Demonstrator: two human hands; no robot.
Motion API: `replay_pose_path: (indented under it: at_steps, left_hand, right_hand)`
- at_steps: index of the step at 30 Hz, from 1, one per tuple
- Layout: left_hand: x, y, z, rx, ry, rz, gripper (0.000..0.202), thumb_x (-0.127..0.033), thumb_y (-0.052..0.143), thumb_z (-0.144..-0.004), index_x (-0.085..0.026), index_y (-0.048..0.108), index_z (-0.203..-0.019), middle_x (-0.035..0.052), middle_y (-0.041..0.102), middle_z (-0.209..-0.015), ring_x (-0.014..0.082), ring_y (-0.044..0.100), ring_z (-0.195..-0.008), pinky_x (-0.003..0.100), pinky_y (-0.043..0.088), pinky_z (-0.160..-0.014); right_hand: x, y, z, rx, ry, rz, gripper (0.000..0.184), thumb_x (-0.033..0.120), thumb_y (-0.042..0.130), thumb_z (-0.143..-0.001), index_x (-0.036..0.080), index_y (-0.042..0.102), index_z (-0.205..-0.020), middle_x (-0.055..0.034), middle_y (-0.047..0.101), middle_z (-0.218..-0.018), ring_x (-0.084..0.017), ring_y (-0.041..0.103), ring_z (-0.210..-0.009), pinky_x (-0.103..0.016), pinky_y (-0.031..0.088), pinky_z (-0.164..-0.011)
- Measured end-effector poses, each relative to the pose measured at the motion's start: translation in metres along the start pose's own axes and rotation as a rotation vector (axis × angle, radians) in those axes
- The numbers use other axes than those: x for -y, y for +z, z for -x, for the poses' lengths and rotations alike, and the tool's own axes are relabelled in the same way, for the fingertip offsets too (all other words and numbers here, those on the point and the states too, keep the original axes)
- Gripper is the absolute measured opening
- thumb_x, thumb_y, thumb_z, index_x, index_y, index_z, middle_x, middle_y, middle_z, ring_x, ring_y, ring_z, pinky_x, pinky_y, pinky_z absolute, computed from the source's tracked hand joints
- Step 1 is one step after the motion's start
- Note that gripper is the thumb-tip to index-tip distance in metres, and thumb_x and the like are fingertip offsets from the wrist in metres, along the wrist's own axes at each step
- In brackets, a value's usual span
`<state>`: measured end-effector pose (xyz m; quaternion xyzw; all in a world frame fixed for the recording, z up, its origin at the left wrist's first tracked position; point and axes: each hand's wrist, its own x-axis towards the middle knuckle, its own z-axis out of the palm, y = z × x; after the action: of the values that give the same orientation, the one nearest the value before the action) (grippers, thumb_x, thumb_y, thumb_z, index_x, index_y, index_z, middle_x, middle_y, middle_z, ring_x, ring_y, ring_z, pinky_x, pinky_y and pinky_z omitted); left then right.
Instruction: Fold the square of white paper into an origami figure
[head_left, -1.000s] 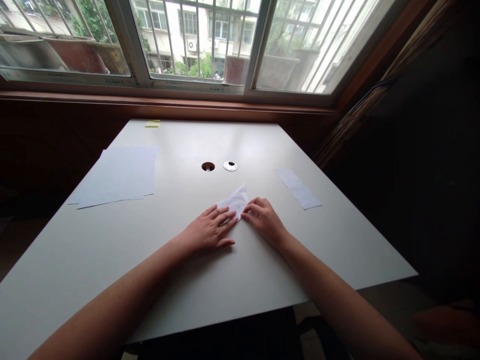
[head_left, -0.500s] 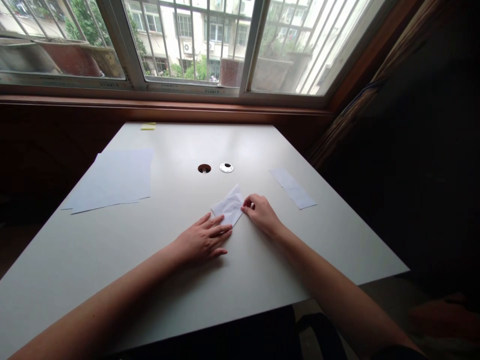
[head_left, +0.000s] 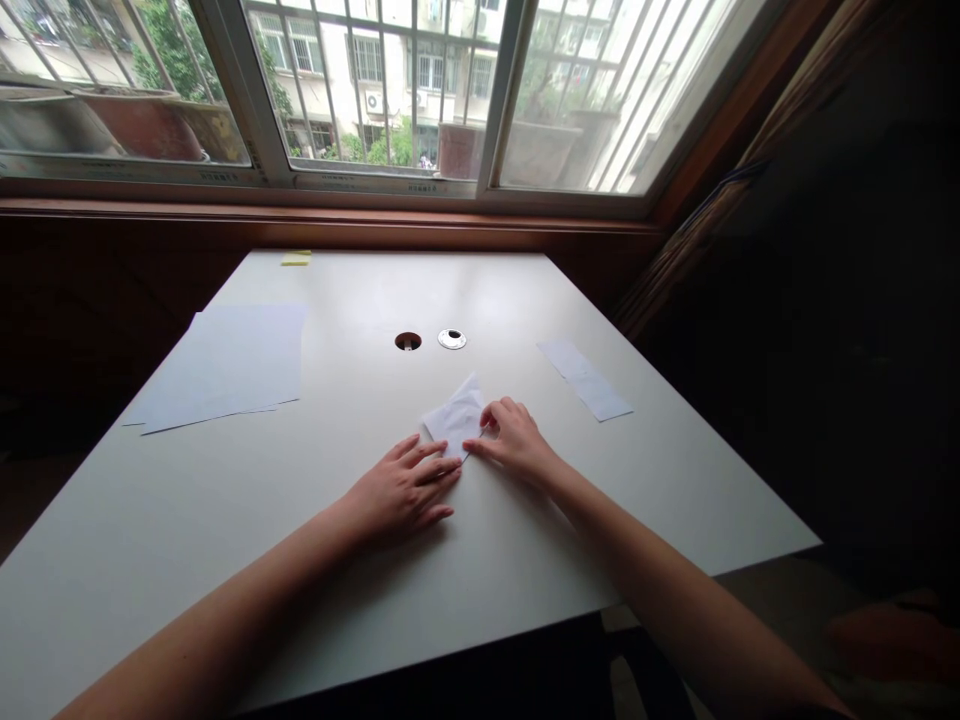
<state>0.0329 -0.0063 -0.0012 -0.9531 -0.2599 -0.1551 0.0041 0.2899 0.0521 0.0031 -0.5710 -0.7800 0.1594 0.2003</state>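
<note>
A small folded sheet of white paper (head_left: 454,416) lies on the white table (head_left: 337,600), one corner pointing at the window. My left hand (head_left: 409,482) rests flat with spread fingers, its fingertips pressing on the paper's near left part. At the paper's right edge is my right hand (head_left: 514,436), fingers curled. Its thumb reaches onto the near right side of the paper while the index finger stays bent at the edge, so the edge appears held between them. The underside of the paper is hidden.
Larger white sheets (head_left: 232,365) lie stacked at the left. A paper strip (head_left: 586,378) is at the right. Behind the folded paper are a round cable hole (head_left: 408,341) and its loose cover (head_left: 452,339). A yellow slip (head_left: 296,258) sits near the far edge, below the window.
My right thumb has slid toward me along the paper's edge, away from the index finger. My left hand stays nearly where it was. The view has tilted up slightly.
</note>
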Motion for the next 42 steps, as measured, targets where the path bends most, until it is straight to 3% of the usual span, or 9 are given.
replay_pose_path:
  at_steps: [3, 10, 14, 18, 22, 26, 31, 36, 42]
  left_hand:
    - [0.0, 0.0, -0.001, 0.007, 0.003, 0.012, 0.052, -0.046, 0.046, -0.1, -0.019, 0.048, -0.145, 0.0082, 0.057, -0.141, 0.0291, 0.042, -0.139, 0.05, 0.023, -0.122]
    - [0.0, -0.002, -0.001, 0.024, -0.005, 0.071, 0.053, -0.046, 0.047, -0.099, -0.02, 0.045, -0.146, 0.0084, 0.058, -0.14, 0.0298, 0.043, -0.138, 0.053, 0.024, -0.122]
    - [0.002, -0.007, -0.002, -0.024, -0.045, 0.131, 0.043, -0.031, 0.048, -0.1, -0.026, 0.049, -0.142, 0.0062, 0.055, -0.141, 0.0282, 0.038, -0.14, 0.051, 0.033, -0.118]
    - [0.017, -0.01, 0.003, -0.137, -0.187, 0.168, 0.05, -0.016, 0.048, -0.096, -0.026, 0.044, -0.145, 0.01, 0.046, -0.147, 0.0289, 0.035, -0.14, 0.051, 0.041, -0.113]
    - [0.041, -0.012, 0.013, -0.154, -0.276, 0.224, 0.049, -0.019, 0.054, -0.094, -0.029, 0.048, -0.142, 0.0109, 0.05, -0.138, 0.0267, 0.047, -0.123, 0.047, 0.05, -0.102]
    - [0.052, -0.018, 0.016, -0.074, -0.172, 0.284, 0.031, -0.022, 0.054, -0.097, -0.031, 0.064, -0.124, 0.0071, 0.056, -0.133, 0.0226, 0.051, -0.116, 0.04, 0.05, -0.099]
    - [0.049, -0.021, 0.012, -0.056, -0.094, 0.323, 0.019, -0.032, 0.059, -0.096, -0.03, 0.071, -0.11, 0.004, 0.069, -0.111, 0.0195, 0.054, -0.104, 0.034, 0.049, -0.094]
    - [0.043, -0.022, 0.01, -0.095, -0.155, 0.376, 0.018, -0.037, 0.06, -0.095, -0.026, 0.074, -0.098, 0.0055, 0.069, -0.098, 0.0187, 0.054, -0.093, 0.032, 0.049, -0.085]
    - [0.03, -0.021, 0.006, -0.046, -0.194, 0.443, 0.018, -0.036, 0.059, -0.095, -0.024, 0.072, -0.092, 0.0053, 0.067, -0.094, 0.0194, 0.053, -0.091, 0.032, 0.048, -0.083]
  right_hand:
    - [0.0, 0.001, -0.001, 0.011, -0.003, -0.009, 0.039, 0.056, 0.076, -0.073, 0.023, 0.058, -0.086, -0.0037, 0.058, -0.093, -0.023, 0.052, -0.09, -0.034, 0.042, -0.079]
    - [-0.004, 0.006, -0.021, -0.056, -0.019, -0.038, 0.015, 0.032, 0.066, -0.088, 0.022, 0.058, -0.08, -0.0026, 0.059, -0.086, -0.02, 0.053, -0.086, -0.033, 0.041, -0.08]
    - [0.0, 0.01, -0.022, -0.076, -0.068, 0.006, 0.008, 0.03, 0.063, -0.092, 0.023, 0.061, -0.089, -0.0037, 0.058, -0.091, -0.021, 0.053, -0.09, -0.036, 0.041, -0.085]
    - [0.007, 0.012, -0.018, -0.026, -0.166, -0.034, 0.008, 0.031, 0.063, -0.093, 0.023, 0.062, -0.093, -0.0038, 0.057, -0.096, -0.02, 0.053, -0.093, -0.035, 0.043, -0.086]
    - [0.017, 0.012, -0.015, 0.034, -0.274, -0.103, 0.005, 0.028, 0.065, -0.091, 0.023, 0.064, -0.093, -0.004, 0.057, -0.096, -0.02, 0.054, -0.092, -0.034, 0.045, -0.086]
    - [0.023, 0.008, -0.012, 0.099, -0.389, -0.162, 0.005, 0.028, 0.066, -0.091, 0.023, 0.066, -0.092, -0.0055, 0.059, -0.1, -0.02, 0.054, -0.095, -0.034, 0.047, -0.086]
    - [0.026, 0.007, -0.008, 0.131, -0.455, -0.161, 0.012, 0.032, 0.071, -0.087, 0.024, 0.068, -0.096, -0.006, 0.059, -0.105, -0.021, 0.054, -0.097, -0.036, 0.048, -0.089]
    - [0.03, 0.011, -0.004, 0.149, -0.456, -0.155, 0.013, 0.033, 0.072, -0.086, 0.024, 0.068, -0.096, -0.006, 0.058, -0.105, -0.019, 0.057, -0.092, -0.034, 0.049, -0.086]
    - [0.032, 0.014, 0.0, 0.113, -0.448, -0.133, 0.014, 0.034, 0.072, -0.086, 0.024, 0.067, -0.096, -0.0059, 0.058, -0.105, -0.019, 0.057, -0.094, -0.034, 0.049, -0.086]
